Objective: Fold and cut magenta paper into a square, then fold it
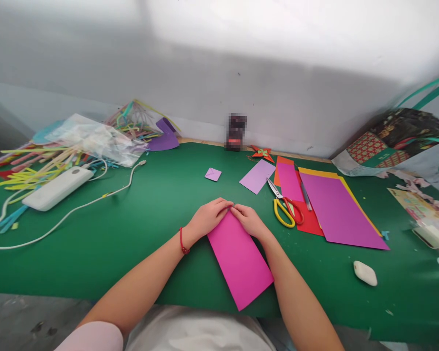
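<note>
A bright pink sheet of paper (239, 263) lies on the green table, its near end close to the front edge. My left hand (212, 216) grips the far end of the paper, and a red cord bracelet circles that wrist. Beside it, my right hand (249, 218) pinches the same end, the fingertips of both hands almost meeting. The fingers hide that end, so I cannot tell whether it is folded. Beyond the hands rests a small folded lilac paper square (213, 174). A flat lilac sheet (257, 176) is to its right.
Scissors (284, 207) with yellow and red handles, a pen (306, 196) and coloured sheets (346, 209) lie right. A white case (365, 273) sits nearer. At left are a white power bank (58, 189) with cable and piled colourful strips (25, 178). An orange paper star (261, 152) lies by the wall.
</note>
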The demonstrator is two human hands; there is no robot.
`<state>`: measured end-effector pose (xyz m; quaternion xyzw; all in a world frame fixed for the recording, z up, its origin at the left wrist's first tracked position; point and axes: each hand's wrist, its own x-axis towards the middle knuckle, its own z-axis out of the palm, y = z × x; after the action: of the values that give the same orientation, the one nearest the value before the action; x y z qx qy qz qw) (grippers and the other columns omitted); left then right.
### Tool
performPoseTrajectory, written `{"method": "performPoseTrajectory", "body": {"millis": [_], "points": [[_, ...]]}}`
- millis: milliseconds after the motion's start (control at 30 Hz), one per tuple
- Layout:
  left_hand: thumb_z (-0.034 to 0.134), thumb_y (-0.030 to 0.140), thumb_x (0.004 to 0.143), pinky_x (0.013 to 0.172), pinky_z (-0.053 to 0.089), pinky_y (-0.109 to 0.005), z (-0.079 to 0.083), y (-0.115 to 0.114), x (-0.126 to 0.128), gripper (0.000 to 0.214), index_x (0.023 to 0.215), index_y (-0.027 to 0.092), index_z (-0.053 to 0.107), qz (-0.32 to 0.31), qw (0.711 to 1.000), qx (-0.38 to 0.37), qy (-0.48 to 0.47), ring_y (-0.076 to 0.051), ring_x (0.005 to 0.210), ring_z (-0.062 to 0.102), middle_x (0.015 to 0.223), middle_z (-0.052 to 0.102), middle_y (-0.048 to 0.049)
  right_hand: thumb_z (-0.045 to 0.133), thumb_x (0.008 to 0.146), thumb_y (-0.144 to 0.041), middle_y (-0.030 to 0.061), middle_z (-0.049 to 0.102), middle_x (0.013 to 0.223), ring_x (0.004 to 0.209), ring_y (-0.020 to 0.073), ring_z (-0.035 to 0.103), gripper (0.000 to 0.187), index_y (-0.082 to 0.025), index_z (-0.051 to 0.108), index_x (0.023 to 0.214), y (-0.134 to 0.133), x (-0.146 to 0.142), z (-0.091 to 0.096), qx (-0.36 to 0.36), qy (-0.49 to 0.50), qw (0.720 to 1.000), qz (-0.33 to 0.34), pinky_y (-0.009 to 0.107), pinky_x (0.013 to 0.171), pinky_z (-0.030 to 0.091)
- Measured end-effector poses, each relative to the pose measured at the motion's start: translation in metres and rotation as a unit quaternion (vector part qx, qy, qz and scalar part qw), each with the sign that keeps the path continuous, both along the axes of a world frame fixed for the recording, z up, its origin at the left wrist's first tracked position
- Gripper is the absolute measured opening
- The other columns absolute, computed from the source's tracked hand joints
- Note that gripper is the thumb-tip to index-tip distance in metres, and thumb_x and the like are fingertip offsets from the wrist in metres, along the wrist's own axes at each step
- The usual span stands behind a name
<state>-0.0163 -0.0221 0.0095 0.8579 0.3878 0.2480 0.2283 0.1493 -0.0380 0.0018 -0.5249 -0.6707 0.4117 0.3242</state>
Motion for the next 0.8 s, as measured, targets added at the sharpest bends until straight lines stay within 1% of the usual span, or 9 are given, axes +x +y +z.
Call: {"method": "performPoseTrajectory", "body": {"millis": [133, 300, 500, 633, 800], "points": [[0.037, 0.018, 0.089, 0.082, 0.047, -0.027, -0.0014, 0.0011, -0.0002, 0.026, 0.106, 0.020, 0.057, -0.001, 1.000, 0.010, -0.001, -0.015, 0.093, 0.059, 0.104, 0.062, -0.0031, 0.038, 0.081, -0.041, -0.0035, 0.042, 0.057, 0.057, 0.0131, 0.039, 0.029, -0.021, 0.039, 0.059, 0.0007, 0.0004, -0.0023, 0.003, -0.012, 1.000, 0.004, 0.026, 0.055, 0.028], [0.037, 0.021, 0.089, 0.076, 0.048, -0.025, -0.0008, 0.0011, -0.0003, 0.024, 0.104, 0.021, 0.057, 0.014, 1.000, 0.021, 0.002, -0.014, 0.087, 0.060, 0.096, 0.062, -0.0021, 0.038, 0.081, -0.042, -0.0039, 0.040, 0.056, 0.056, 0.0129, 0.038, 0.030, -0.021, 0.039, 0.060, 0.0009, 0.0005, -0.0033, 0.003, -0.012, 1.000, 0.012, 0.026, 0.054, 0.029], [0.034, 0.021, 0.091, 0.070, 0.047, -0.023, -0.0007, 0.0001, -0.0015, 0.029, 0.110, 0.021, 0.055, 0.007, 0.999, 0.035, 0.007, -0.013, 0.080, 0.060, 0.090, 0.061, -0.0021, 0.037, 0.081, -0.044, -0.0038, 0.038, 0.056, 0.057, 0.0130, 0.038, 0.031, -0.022, 0.039, 0.059, 0.0005, 0.0013, -0.0013, 0.018, 0.002, 1.000, 0.000, 0.026, 0.055, 0.029], [0.033, 0.021, 0.091, 0.067, 0.046, -0.022, -0.0013, 0.0000, -0.0020, 0.030, 0.112, 0.022, 0.054, 0.006, 0.999, 0.040, 0.016, -0.012, 0.076, 0.059, 0.088, 0.060, -0.0015, 0.038, 0.081, -0.044, -0.0035, 0.041, 0.057, 0.058, 0.0134, 0.039, 0.031, -0.021, 0.042, 0.061, 0.0007, 0.0018, -0.0023, 0.019, 0.006, 1.000, -0.002, 0.026, 0.056, 0.030], [0.032, 0.022, 0.091, 0.068, 0.046, -0.023, 0.0013, -0.0007, -0.0014, 0.029, 0.107, 0.021, 0.056, 0.007, 0.998, 0.045, 0.034, -0.013, 0.077, 0.059, 0.089, 0.060, -0.0019, 0.038, 0.081, -0.044, -0.0038, 0.039, 0.056, 0.057, 0.0132, 0.039, 0.031, -0.022, 0.040, 0.060, 0.0004, 0.0014, -0.0041, 0.014, -0.004, 1.000, 0.004, 0.026, 0.055, 0.029]]}}
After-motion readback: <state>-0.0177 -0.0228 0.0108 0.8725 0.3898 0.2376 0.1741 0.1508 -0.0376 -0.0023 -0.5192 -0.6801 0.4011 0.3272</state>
